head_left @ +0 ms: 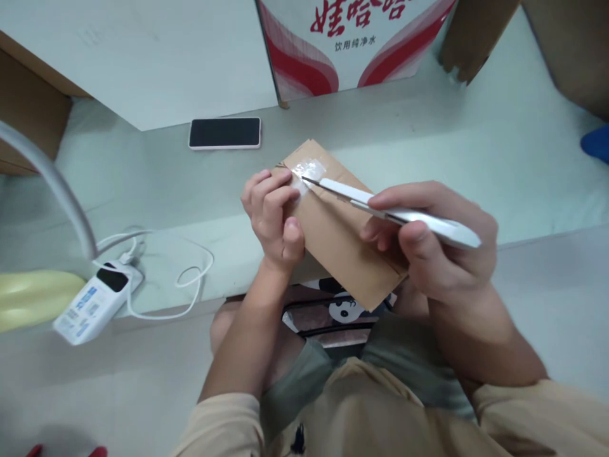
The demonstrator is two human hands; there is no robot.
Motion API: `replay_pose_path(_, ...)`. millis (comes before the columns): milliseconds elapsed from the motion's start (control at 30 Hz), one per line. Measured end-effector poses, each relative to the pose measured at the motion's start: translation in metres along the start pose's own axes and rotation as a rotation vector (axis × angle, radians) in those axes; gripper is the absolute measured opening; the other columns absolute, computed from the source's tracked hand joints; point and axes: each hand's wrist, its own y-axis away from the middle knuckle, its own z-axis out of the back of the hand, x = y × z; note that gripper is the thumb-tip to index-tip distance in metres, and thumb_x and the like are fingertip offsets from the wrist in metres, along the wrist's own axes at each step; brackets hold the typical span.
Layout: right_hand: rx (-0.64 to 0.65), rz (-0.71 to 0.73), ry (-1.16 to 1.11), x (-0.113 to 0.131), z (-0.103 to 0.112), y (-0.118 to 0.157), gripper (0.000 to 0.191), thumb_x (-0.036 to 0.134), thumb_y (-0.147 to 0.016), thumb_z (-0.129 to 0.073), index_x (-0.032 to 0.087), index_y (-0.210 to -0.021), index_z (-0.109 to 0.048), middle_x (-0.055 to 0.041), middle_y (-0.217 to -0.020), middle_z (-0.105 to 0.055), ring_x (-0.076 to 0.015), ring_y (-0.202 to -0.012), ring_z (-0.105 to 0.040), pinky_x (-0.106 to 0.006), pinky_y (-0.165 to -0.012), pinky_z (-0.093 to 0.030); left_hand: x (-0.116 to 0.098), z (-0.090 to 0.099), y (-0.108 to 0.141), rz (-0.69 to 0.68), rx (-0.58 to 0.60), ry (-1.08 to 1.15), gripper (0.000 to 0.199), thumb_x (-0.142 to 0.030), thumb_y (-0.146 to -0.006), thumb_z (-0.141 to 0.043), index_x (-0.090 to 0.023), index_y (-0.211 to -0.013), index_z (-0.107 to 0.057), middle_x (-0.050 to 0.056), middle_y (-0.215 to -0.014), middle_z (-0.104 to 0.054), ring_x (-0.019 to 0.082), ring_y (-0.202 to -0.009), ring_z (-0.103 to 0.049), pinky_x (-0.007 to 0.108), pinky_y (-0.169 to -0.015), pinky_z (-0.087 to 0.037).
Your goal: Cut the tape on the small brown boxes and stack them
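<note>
A small brown cardboard box (340,222) lies slantwise above my lap, with clear tape (309,170) stuck over its upper left end. My left hand (273,212) is closed on that end, its fingers curled over the edge beside the tape. In my right hand (442,235) is a white-handled utility knife (356,198), gripped between thumb and fingers. Its thin dark blade points left, and the tip is at the tape near my left fingertips. I cannot tell whether the blade has cut in. The box's lower right end is partly behind my right hand.
A phone (225,133) lies on the pale table (404,139). To the left are a white power bank (98,301) with a looped cable (195,273), a curved white stand arm (57,184) and a yellow object (35,298). A red-and-white carton (352,70) stands at the back.
</note>
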Motion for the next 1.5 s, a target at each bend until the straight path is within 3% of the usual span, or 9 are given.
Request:
replay_pose_path(133, 0.007, -0.02, 0.011, -0.004, -0.002, -0.002, 0.03, 0.047, -0.1, -0.055, 0.026, -0.115, -0.07, -0.0016, -0.081, -0.074, -0.011, -0.057, -0.063, -0.023, -0.052, -0.05, -0.002, 0.001, -0.001, 0.153, 0.017, -0.04, 0.055, -0.075, -0.09, -0.032, -0.031, -0.095, -0.064, 0.005, -0.116, -0.07, 0.03, -0.128, -0.056, 0.053, -0.125, -0.03)
replay_pose_path(400, -0.007, 0.031, 0.123, 0.001, -0.004, -0.009, 0.025, 0.045, -0.098, -0.059, 0.025, -0.104, -0.073, -0.0056, -0.088, -0.077, -0.0186, -0.077, -0.073, -0.03, -0.07, -0.059, 0.004, -0.001, 0.002, -0.005, 0.005, -0.013, 0.042, -0.058, -0.096, -0.034, -0.028, -0.102, -0.064, 0.005, -0.12, -0.069, 0.03, -0.125, -0.057, 0.055, -0.122, -0.032)
replay_pose_path(700, -0.016, 0.076, 0.187, 0.001, -0.006, -0.009, 0.017, 0.03, -0.098, -0.058, 0.024, -0.101, -0.073, -0.004, -0.089, -0.079, -0.0171, -0.076, -0.075, -0.029, -0.067, -0.06, -0.001, 0.0, -0.001, 0.155, -0.01, -0.072, 0.058, -0.076, -0.088, -0.032, -0.029, -0.09, -0.065, 0.007, -0.11, -0.069, 0.031, -0.123, -0.057, 0.054, -0.121, -0.034)
replay_pose_path(867, 0.024, 0.081, 0.226, 0.0, -0.008, -0.014, 0.016, 0.025, -0.097, -0.059, 0.023, -0.103, -0.073, -0.0032, -0.101, -0.08, -0.0172, -0.089, -0.077, -0.027, -0.075, -0.061, 0.001, 0.001, 0.0, 0.108, 0.017, -0.078, 0.057, -0.072, -0.09, -0.031, -0.026, -0.094, -0.065, 0.008, -0.113, -0.069, 0.033, -0.124, -0.056, 0.055, -0.121, -0.032)
replay_pose_path(1033, 0.002, 0.099, 0.233, 0.0, -0.008, -0.012, 0.018, 0.022, -0.095, -0.057, 0.026, -0.099, -0.074, -0.0019, -0.097, -0.08, -0.0177, -0.087, -0.077, -0.027, -0.074, -0.062, 0.001, 0.0, 0.0, -0.033, -0.003, -0.038, 0.036, -0.051, -0.096, -0.036, -0.028, -0.101, -0.064, 0.005, -0.116, -0.07, 0.028, -0.119, -0.059, 0.052, -0.118, -0.036)
replay_pose_path(1267, -0.029, 0.206, 0.23, -0.003, -0.006, -0.006, 0.018, 0.013, -0.091, -0.057, 0.02, -0.101, -0.07, -0.0038, -0.092, -0.079, -0.0149, -0.078, -0.075, -0.026, -0.067, -0.059, 0.002, 0.0, 0.002, 0.087, 0.022, -0.07, 0.052, -0.066, -0.092, -0.03, -0.027, -0.097, -0.064, 0.007, -0.115, -0.069, 0.032, -0.125, -0.055, 0.055, -0.122, -0.03)
replay_pose_path(1500, 0.045, 0.15, 0.316, -0.004, -0.006, -0.008, 0.017, 0.02, -0.093, -0.058, 0.023, -0.104, -0.071, -0.0026, -0.097, -0.079, -0.0153, -0.081, -0.075, -0.025, -0.062, -0.054, 0.003, 0.0, -0.001, -0.112, -0.037, -0.114, 0.037, -0.048, -0.098, -0.032, -0.027, -0.101, -0.063, 0.005, -0.111, -0.071, 0.026, -0.113, -0.061, 0.05, -0.111, -0.043)
